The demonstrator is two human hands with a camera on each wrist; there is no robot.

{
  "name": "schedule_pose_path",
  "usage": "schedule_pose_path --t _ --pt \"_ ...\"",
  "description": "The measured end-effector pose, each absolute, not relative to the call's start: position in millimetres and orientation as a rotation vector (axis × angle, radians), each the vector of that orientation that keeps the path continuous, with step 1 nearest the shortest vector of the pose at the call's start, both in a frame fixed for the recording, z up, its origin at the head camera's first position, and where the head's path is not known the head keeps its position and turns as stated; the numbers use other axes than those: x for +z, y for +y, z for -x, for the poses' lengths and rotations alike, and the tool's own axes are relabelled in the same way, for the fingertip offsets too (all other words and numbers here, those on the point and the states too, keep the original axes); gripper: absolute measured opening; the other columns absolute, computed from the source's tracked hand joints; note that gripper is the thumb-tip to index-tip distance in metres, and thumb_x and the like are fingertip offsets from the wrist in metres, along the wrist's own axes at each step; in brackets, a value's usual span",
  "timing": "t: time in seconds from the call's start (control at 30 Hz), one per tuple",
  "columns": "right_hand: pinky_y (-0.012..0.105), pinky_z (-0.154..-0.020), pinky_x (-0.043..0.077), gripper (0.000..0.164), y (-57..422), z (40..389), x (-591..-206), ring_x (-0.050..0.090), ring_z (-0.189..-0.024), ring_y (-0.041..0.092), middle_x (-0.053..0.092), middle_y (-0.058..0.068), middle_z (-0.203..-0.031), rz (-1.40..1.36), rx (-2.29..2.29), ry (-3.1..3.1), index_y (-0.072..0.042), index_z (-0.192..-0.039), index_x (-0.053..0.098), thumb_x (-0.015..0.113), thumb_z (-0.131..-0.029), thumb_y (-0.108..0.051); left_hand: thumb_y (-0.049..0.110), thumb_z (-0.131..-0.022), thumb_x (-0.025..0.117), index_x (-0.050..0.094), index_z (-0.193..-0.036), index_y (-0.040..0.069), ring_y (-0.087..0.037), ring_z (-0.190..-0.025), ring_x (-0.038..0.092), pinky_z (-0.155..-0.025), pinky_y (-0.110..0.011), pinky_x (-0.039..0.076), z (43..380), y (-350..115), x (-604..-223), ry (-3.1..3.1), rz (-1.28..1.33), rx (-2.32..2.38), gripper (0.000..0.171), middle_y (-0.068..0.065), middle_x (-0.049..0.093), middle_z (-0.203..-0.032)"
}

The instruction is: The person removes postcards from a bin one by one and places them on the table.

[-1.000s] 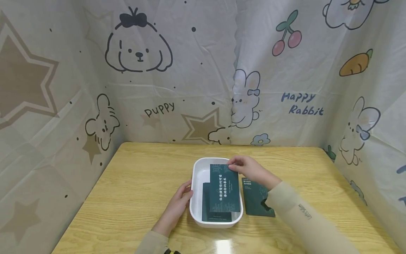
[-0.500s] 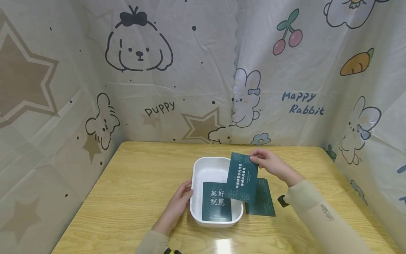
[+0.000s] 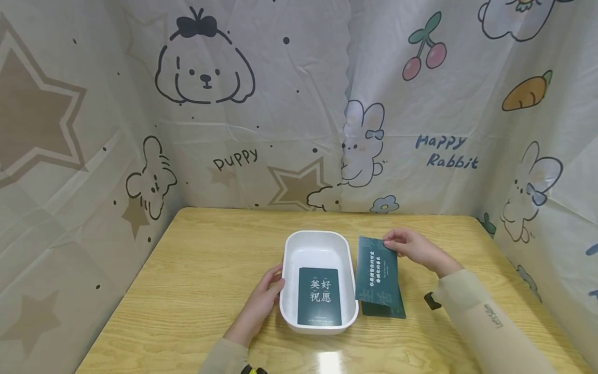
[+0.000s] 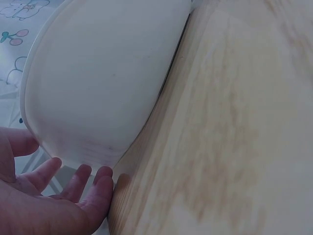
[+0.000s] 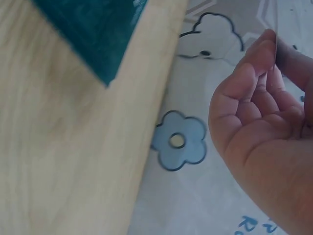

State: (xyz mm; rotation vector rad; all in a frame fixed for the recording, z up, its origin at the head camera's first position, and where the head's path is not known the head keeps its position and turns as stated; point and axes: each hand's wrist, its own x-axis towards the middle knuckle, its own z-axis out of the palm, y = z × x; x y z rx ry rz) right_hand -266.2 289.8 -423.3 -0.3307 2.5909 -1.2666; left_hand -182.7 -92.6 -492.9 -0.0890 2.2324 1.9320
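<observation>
Between thumb and fingertips my right hand (image 3: 417, 249) pinches a dark green card (image 3: 377, 272) printed with white characters by its upper right corner. It hangs just right of the white plastic tray (image 3: 291, 244), over other green cards (image 3: 395, 307) lying on the table. In the right wrist view the fingers of my right hand (image 5: 264, 112) meet on the card's thin edge. My left hand (image 3: 262, 298) touches the tray's left side. Its relaxed fingers (image 4: 100, 188) lie against the outer wall in the left wrist view. Another green card (image 3: 320, 306) lies flat inside the tray.
The wooden table (image 3: 210, 259) carries the tray near its front middle. A patterned cloth (image 3: 261, 119) with cartoon animals stands behind the table and along both sides. Bare wood lies to the left of the tray.
My right hand has carried the pinched card rightward from above the tray to over the table cards, uncovering the card in the tray. My left hand has stayed at the tray's side.
</observation>
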Motion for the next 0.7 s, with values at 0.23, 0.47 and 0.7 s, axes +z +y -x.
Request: schedule_pose_path --t 0.23,0.47,0.7 --pt "0.049 -0.086 0.051 0.03 302.5 269.2 -442.0 0.058 -0.086 0.021 0.068 0.009 -0.097 0.347 -1.238 2.567 -0.002 -0.109 0.059 0.053 -0.097 -0.028 0.031 -0.098 0.048 0.042 -0.143 0.021 -0.035 -0.129 0.039 -0.106 -0.056 0.038 183.0 -92.9 -493.1 2.229 0.093 1.929 0.047 -0.018 0.045 -0.144" --pt "0.05 -0.089 0.053 0.029 305.0 270.6 -456.9 0.059 -0.093 0.019 0.068 0.01 -0.101 0.349 -1.201 2.571 -0.002 -0.108 0.062 0.056 -0.095 -0.028 0.031 -0.098 0.048 0.042 -0.143 0.022 -0.034 -0.13 0.039 -0.106 -0.055 0.039 183.3 -93.0 -494.0 2.235 0.104 1.928 0.047 -0.017 0.045 -0.144" --pt "0.038 -0.075 0.053 0.024 298.1 271.2 -463.5 0.056 -0.084 0.018 0.066 0.01 -0.094 0.372 -1.148 2.603 -0.001 -0.104 0.063 0.057 -0.095 -0.023 0.031 -0.098 0.048 0.043 -0.143 0.022 -0.035 -0.13 0.038 -0.106 -0.055 0.038 183.8 -93.2 -495.1 2.235 0.091 1.933 0.046 -0.018 0.045 -0.144"
